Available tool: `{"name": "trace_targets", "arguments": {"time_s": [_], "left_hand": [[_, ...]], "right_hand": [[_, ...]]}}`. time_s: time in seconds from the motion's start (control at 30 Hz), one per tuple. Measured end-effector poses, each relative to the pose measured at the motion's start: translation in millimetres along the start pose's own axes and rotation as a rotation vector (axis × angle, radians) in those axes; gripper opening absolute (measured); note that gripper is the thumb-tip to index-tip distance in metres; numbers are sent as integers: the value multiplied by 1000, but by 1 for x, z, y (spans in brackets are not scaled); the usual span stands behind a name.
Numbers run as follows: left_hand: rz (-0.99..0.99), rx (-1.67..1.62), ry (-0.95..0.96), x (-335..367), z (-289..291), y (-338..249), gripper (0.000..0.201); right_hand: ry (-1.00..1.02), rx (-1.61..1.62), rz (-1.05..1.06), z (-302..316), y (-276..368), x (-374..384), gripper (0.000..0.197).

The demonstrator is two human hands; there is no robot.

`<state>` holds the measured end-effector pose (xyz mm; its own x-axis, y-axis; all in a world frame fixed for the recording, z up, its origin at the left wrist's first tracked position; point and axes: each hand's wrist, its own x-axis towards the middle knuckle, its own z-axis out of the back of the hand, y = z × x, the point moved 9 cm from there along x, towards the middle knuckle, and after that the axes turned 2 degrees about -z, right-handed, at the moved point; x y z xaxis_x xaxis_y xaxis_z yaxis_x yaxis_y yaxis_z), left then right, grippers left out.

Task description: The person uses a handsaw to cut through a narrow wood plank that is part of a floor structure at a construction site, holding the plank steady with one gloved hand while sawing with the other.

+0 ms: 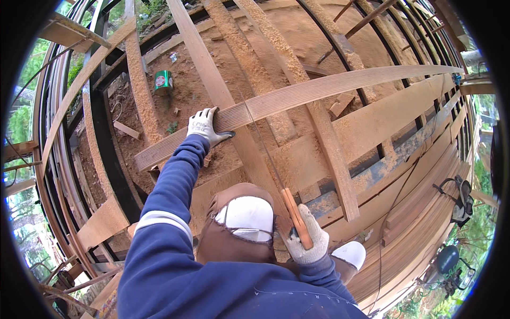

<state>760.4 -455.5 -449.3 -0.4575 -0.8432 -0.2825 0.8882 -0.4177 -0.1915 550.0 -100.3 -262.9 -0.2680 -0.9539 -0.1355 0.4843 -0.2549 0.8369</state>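
A long wooden decking board (340, 84) with a grooved face lies across several bare timbers, running from lower left to far right. My left hand (203, 127), in a white glove with dark fingertips, grips this board near its left end. The thumb spreads along the near edge while the fingers reach over the far one. A hand saw (295, 213) with an orange-brown wooden handle is held in my gloved right hand (314, 240). Its thin blade, seen nearly edge-on, points away from me and crosses the board just right of my left hand.
Sawdust-covered timbers (265, 87) and dark metal beams (119, 151) span the reddish soil. A green can (163, 81) lies below at the left. Stacked planks (419, 212) lie at the right, with dark sandals (462, 199) on them. A thin cable (383, 228) trails over them.
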Motion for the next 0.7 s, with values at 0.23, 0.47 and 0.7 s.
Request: {"name": "trace_targets", "arguments": {"time_s": [0.23, 0.47, 0.7], "left_hand": [[46, 3, 32, -1, 0, 5, 104], [-3, -36, 36, 4, -1, -11, 104], [-3, -37, 27, -2, 2, 0, 102]], "right_hand": [[-5, 1, 1, 4, 26, 21, 68], [-112, 122, -102, -44, 10, 144, 59], [72, -281, 38, -1, 42, 28, 62]]}}
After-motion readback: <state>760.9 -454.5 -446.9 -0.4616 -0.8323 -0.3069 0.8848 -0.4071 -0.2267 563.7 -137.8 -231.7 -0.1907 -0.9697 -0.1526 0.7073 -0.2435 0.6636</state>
